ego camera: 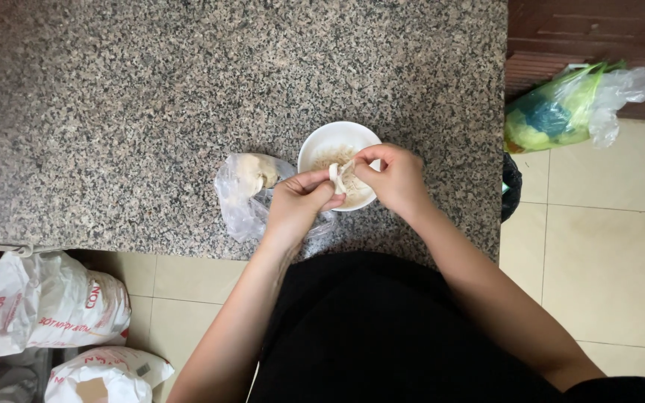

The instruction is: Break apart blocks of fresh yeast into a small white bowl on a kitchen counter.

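A small white bowl [328,139] holding pale sesame-like grains stands near the front edge of a speckled granite counter [151,104]. Over the bowl, my left hand [296,203] and my right hand [393,177] both pinch a small strip of white dough [337,177], each at one side. Just left of the bowl lies a clear plastic bag [242,195] with a lump of pale dough inside; my left hand rests against it.
White printed sacks [61,306] stand on the tiled floor at lower left. A green and clear plastic bag [572,108] lies on the floor right of the counter, beside a dark object [511,186] at the counter's edge.
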